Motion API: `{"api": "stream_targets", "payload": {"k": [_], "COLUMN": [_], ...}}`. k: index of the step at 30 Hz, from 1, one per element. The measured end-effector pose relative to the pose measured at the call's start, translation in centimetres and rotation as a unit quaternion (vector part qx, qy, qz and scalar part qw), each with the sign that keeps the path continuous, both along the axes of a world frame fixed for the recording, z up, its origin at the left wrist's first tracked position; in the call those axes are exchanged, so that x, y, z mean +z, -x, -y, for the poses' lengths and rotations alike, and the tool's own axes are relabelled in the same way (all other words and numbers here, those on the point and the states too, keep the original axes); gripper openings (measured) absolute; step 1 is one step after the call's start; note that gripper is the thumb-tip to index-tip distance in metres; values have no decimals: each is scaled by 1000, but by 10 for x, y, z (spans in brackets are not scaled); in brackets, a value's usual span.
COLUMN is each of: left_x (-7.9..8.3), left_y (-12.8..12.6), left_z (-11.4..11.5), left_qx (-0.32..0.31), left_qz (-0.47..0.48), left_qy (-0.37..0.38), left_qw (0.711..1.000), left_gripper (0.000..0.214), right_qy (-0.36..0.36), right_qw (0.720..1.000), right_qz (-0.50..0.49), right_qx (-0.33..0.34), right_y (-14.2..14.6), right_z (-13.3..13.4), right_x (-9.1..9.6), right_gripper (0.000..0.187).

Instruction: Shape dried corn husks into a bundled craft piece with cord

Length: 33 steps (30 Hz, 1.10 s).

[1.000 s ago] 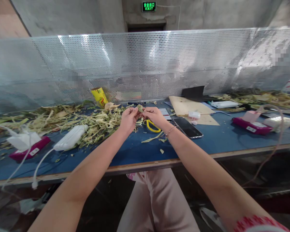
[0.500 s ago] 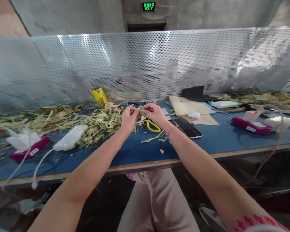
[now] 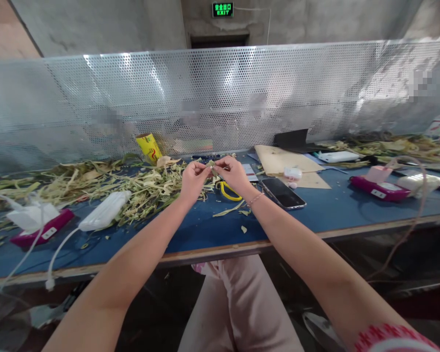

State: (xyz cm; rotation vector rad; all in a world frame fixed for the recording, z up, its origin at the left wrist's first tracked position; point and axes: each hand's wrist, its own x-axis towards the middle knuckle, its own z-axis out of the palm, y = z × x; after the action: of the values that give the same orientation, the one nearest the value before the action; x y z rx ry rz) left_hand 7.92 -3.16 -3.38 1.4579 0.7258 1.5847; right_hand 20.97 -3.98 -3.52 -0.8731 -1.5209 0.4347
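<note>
Over the blue table, my left hand [image 3: 194, 180] and my right hand [image 3: 231, 172] meet fingertip to fingertip. Both pinch a small pale-green piece of dried plant [image 3: 211, 167], mostly covered by the fingers. Just below my right hand lies a yellow loop handle [image 3: 230, 191], its other end hidden behind the hand. A heap of dried plant strips [image 3: 154, 188] spreads to the left of my left hand. The black phone [image 3: 283, 193] rests to the right of my right wrist.
A perforated metal screen [image 3: 220, 98] closes off the table's back. A yellow tube [image 3: 148, 147] leans near it. White power bank [image 3: 105, 210] and magenta power strip [image 3: 42, 229] with cables lie left; another magenta strip [image 3: 379, 188] and brown paper [image 3: 278, 161] lie right.
The hands stay together with the plant piece between their fingertips; the fingers have shifted slightly. The whole view has moved a little.
</note>
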Motion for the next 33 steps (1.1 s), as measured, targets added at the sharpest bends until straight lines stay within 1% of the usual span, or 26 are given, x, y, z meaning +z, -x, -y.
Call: {"api": "stream_targets", "payload": {"k": [3,8,10,12,15,18,20,22,27,33], "left_x": [1,4,5,5,3,0,-1,-2,0,1], "left_y": [0,0,0,1,1,1,1,1,-1,-3], "left_z": [0,3,3,2,0,-3,-4,-3,2,4], "left_qx": [-2,-33,-43,-47,-38,-35,-40,-50,-82,-71], "left_qz": [26,76,82,71,49,28,16,15,34,34], "left_qy": [8,45,54,54,42,38,39,42,54,62], "left_qw": [1000,996,994,995,997,998,998,998,995,995], "left_gripper": [33,36,37,36,34,34,34,34,38,35], "right_qy": [9,36,57,77,84,48,19,-2,-45,-53], "right_qw": [999,992,987,984,989,996,992,988,986,988], "right_qz": [-16,-54,-70,-83,-61,48,120,155,161,146], "right_qx": [28,109,135,141,110,54,24,13,7,-11], "right_y": [0,-2,-3,-3,-4,-5,-5,-5,-5,-5], "right_z": [2,4,5,4,1,1,2,5,7,4], "right_x": [0,0,1,2,1,-1,-1,0,-1,-6], "right_gripper": [17,22,23,22,18,16,17,18,19,20]}}
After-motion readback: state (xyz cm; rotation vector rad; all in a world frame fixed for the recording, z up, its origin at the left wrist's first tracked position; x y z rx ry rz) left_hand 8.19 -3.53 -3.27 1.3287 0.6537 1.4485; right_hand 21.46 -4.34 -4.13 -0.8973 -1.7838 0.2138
